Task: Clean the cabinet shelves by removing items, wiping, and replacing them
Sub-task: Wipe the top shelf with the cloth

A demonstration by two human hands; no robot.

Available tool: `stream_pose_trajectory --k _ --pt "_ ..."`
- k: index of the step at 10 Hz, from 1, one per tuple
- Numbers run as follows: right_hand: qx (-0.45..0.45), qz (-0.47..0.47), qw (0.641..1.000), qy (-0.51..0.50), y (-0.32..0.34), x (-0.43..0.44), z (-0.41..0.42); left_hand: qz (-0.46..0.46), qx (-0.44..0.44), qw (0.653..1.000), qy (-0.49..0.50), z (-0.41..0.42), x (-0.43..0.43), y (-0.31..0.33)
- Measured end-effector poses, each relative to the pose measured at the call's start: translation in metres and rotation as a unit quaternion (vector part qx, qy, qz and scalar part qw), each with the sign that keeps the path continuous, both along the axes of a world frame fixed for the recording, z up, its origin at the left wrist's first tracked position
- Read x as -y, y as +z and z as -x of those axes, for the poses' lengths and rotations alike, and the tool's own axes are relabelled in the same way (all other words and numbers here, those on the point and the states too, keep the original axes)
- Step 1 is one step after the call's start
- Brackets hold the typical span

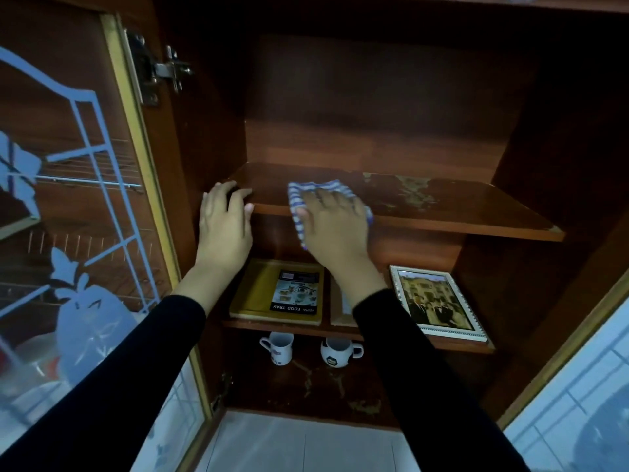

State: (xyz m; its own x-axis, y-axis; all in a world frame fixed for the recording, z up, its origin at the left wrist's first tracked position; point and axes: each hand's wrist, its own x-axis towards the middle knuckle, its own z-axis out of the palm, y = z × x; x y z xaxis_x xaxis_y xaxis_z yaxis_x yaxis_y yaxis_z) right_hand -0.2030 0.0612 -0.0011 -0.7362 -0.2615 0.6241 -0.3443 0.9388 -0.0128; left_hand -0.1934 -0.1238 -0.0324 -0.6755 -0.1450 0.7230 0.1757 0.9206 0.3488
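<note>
Head view: "FOOD TRAY" box (276,292) (label inverted); right hand (335,221) on cloth (299,192)

The cabinet's upper shelf (442,212) is reddish-brown wood-grain board, smooth and faintly glossy. A rough, pale, flaked patch (410,192) breaks the finish toward 2 o'clock, and a soft woven cloth (306,192) in blue and white checks lies on the shelf. At 10 o'clock a bright metal hinge (163,71) is fixed to a door (68,233) of clear glass with matt frosted patterns and a dull gold edge. Lower down are a matt yellow-brown cardboard box (258,294) with a printed paper label at 7 o'clock and a glossy photograph in a pale beaded frame (439,301) at 4 o'clock, with a shiny glazed white mug (277,347), a shiny black-and-white mug (340,352) and smooth pale floor tiles (306,444) at 6 o'clock.
</note>
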Motion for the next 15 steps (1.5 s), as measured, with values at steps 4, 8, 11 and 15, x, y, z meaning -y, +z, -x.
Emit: stream_pose_trajectory --k 4,8,11,15 --pt "0.315 0.157 0.936 -0.028 0.019 -0.116 0.092 0.102 0.057 0.993 0.002 0.009 -0.029 0.021" --pt "0.303 0.024 0.937 -0.172 0.046 -0.192 0.136 0.211 0.158 0.959 -0.103 0.037 -0.060 0.049" --pt "0.348 0.057 0.932 0.077 0.061 -0.101 0.057 0.220 0.180 0.954 -0.095 0.037 -0.060 0.049" --pt "0.280 0.005 0.951 -0.132 0.059 -0.146 0.130 0.226 0.167 0.957 -0.078 0.036 -0.064 0.047"
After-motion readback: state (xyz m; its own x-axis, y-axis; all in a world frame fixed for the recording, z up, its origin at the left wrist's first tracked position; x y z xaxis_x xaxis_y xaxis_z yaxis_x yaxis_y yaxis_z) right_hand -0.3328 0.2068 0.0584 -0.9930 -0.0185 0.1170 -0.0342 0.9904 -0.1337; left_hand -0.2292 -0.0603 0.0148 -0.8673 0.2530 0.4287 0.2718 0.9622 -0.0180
